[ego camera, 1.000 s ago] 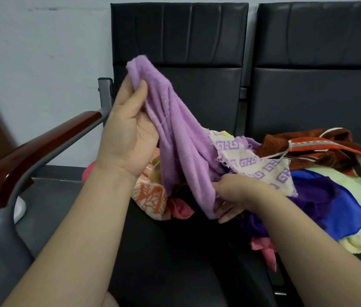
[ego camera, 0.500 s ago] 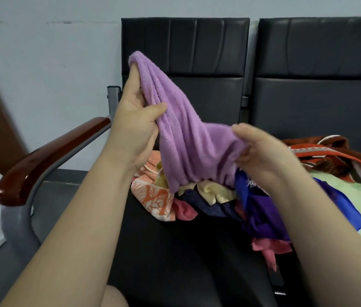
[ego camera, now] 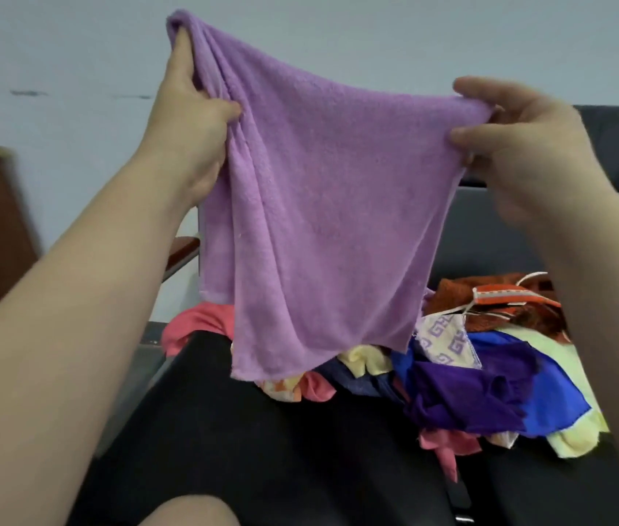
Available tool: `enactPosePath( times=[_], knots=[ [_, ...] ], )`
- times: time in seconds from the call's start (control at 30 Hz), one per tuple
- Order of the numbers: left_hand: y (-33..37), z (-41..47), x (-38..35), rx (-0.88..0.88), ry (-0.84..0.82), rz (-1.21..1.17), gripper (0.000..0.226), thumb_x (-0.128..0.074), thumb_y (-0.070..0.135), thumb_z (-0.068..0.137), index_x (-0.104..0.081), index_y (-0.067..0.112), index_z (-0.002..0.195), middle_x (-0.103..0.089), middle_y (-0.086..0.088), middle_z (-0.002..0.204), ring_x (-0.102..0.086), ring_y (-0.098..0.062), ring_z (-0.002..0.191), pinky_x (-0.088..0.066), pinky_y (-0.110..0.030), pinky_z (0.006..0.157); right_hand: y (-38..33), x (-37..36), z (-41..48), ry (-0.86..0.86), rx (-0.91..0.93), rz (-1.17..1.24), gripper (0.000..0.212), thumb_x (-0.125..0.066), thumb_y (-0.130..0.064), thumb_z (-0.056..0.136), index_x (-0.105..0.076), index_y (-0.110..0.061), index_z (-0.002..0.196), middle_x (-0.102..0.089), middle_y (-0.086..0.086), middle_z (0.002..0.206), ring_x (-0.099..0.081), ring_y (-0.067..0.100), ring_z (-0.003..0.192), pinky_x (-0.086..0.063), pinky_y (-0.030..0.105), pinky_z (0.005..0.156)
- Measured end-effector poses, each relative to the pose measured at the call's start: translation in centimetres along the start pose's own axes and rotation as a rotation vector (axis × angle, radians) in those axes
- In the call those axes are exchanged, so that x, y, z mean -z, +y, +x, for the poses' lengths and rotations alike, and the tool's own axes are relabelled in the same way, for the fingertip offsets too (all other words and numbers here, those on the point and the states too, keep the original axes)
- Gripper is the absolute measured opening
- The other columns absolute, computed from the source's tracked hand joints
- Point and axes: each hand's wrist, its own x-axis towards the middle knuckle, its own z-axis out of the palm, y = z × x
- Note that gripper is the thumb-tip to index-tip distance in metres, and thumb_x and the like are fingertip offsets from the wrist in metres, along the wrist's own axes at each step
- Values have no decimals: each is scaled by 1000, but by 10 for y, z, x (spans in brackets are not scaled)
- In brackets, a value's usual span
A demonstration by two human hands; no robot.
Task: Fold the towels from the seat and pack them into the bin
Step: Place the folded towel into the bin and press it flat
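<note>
Above a black seat (ego camera: 247, 423), at the centre, a lilac towel (ego camera: 319, 206) hangs spread between two raised hands. The left hand (ego camera: 194, 123), at ten o'clock, grips one bunched top corner. The right hand (ego camera: 516, 138), at two o'clock, pinches the other top corner between thumb and fingers. The towel's lower edge reaches a heap of loose towels (ego camera: 471, 381) on the seat at five o'clock: pink, yellow, dark purple, blue, orange-brown and one white with a purple pattern. Whether they touch cannot be told. A wooden armrest (ego camera: 184, 246) shows at nine o'clock.
</note>
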Motion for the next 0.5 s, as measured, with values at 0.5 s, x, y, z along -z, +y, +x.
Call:
enactPosePath(
  times=[0.5],
  knots=[
    [-26, 20, 20, 211, 102, 253, 27, -52, -3, 91, -65, 20, 90, -67, -7, 97, -67, -25, 95, -54, -37, 81, 21, -12, 40, 94, 113, -342, 47, -49, 14, 77, -72, -19, 101, -68, 3, 91, -69, 15, 77, -58, 20, 62]
  ],
)
